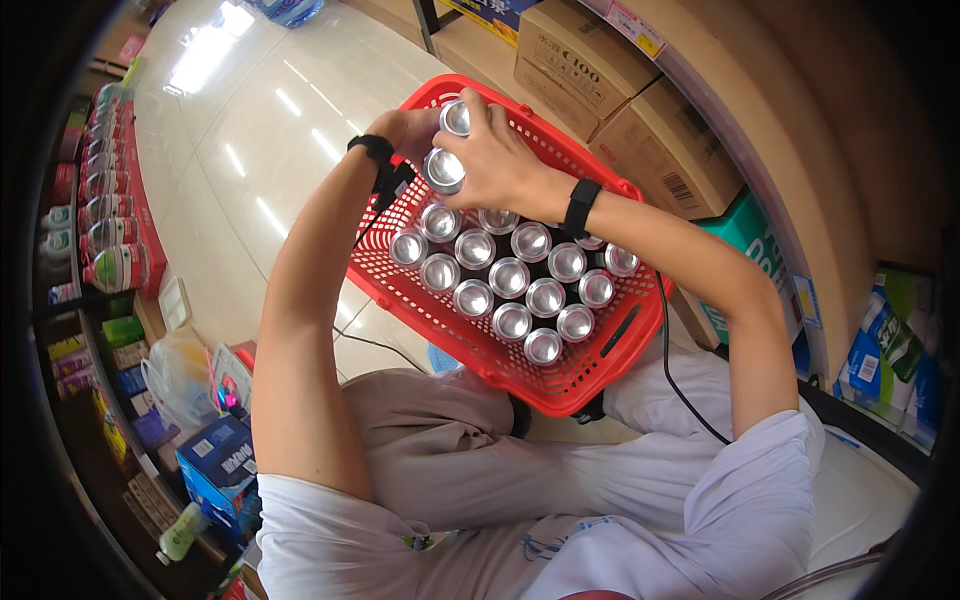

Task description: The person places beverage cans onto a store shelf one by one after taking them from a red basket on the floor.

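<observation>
A red plastic shopping basket (547, 397) stands before me with several silver-topped metal cans (509, 277) upright in it. At its far end, my right hand (495, 154) grips an upper can (455, 118), index finger along its far side and thumb on its near side. Just below that thumb is another can (445, 169), close against the same hand; whether it is also held cannot be seen. My left hand (411, 133) reaches over the basket's left rim to the upper can's left side, and its fingers are mostly hidden.
Cardboard cartons (585, 67) sit on a low shelf (465, 67) beyond the basket's right side. Shelves of bottles (116, 225) line the left. A plastic bag (176, 375) and a blue box (221, 457) are nearer me. A black cable (679, 382) runs beside my right arm.
</observation>
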`<action>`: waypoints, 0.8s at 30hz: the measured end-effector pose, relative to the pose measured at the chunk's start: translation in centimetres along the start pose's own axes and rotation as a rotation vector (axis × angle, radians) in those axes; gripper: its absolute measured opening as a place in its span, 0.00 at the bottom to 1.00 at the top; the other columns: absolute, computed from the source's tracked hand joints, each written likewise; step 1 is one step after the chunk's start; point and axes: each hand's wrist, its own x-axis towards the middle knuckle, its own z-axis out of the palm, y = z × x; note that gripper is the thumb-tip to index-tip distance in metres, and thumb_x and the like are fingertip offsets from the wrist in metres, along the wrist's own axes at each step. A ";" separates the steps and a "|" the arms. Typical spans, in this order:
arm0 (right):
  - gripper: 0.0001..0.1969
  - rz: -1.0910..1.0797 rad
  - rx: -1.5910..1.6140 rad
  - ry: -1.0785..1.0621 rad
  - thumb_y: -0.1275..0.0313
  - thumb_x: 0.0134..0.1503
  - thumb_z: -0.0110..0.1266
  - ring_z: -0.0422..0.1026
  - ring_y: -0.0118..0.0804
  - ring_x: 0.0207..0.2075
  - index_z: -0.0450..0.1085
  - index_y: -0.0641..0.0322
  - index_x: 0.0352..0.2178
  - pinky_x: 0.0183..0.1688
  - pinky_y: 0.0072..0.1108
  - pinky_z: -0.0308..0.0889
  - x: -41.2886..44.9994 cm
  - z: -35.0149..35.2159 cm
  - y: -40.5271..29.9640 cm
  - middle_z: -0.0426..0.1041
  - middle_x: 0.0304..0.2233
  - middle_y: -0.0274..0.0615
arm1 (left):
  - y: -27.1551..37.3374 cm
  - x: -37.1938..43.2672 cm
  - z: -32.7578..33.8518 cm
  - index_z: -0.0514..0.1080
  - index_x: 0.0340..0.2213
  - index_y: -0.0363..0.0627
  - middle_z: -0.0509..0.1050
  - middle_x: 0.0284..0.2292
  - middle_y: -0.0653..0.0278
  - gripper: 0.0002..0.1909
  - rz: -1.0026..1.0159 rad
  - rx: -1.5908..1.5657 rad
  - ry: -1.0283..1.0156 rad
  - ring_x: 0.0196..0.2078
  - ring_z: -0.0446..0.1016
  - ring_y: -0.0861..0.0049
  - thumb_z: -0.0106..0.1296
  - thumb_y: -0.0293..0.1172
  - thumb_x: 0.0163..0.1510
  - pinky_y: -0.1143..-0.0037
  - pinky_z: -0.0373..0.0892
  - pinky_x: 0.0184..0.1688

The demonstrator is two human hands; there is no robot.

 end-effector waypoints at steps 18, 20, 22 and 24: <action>0.39 0.198 0.030 -0.230 0.62 0.33 0.75 0.58 0.94 0.49 0.67 0.62 0.48 0.53 0.51 0.66 -0.9 3.7 3.7 0.41 0.58 0.86 | -7.6 10.0 2.1 0.68 0.49 0.40 0.75 0.46 0.47 0.20 -0.238 -0.656 0.098 0.48 0.74 0.58 0.45 0.39 0.60 0.59 0.70 0.51; 0.39 0.175 0.032 -0.264 0.64 0.33 0.74 0.59 0.92 0.48 0.66 0.63 0.49 0.54 0.52 0.65 0.5 3.9 1.5 0.39 0.59 0.84 | -11.4 8.7 0.7 0.66 0.50 0.40 0.74 0.47 0.45 0.19 -0.213 -0.624 0.078 0.48 0.74 0.56 0.48 0.33 0.58 0.60 0.71 0.53; 0.40 0.243 -0.009 -0.324 0.64 0.31 0.74 0.60 0.85 0.49 0.66 0.63 0.49 0.53 0.51 0.65 1.0 4.6 0.5 0.43 0.58 0.81 | -13.1 9.0 0.4 0.66 0.51 0.44 0.74 0.46 0.44 0.20 -0.216 -0.380 0.197 0.46 0.75 0.57 0.50 0.31 0.56 0.60 0.72 0.49; 0.40 0.293 -0.138 -0.333 0.63 0.30 0.75 0.60 0.82 0.50 0.68 0.61 0.48 0.52 0.50 0.66 -0.2 5.0 2.8 0.47 0.56 0.78 | -10.1 10.5 2.7 0.66 0.52 0.49 0.75 0.44 0.45 0.21 -0.180 0.019 0.259 0.44 0.76 0.58 0.51 0.30 0.56 0.61 0.73 0.44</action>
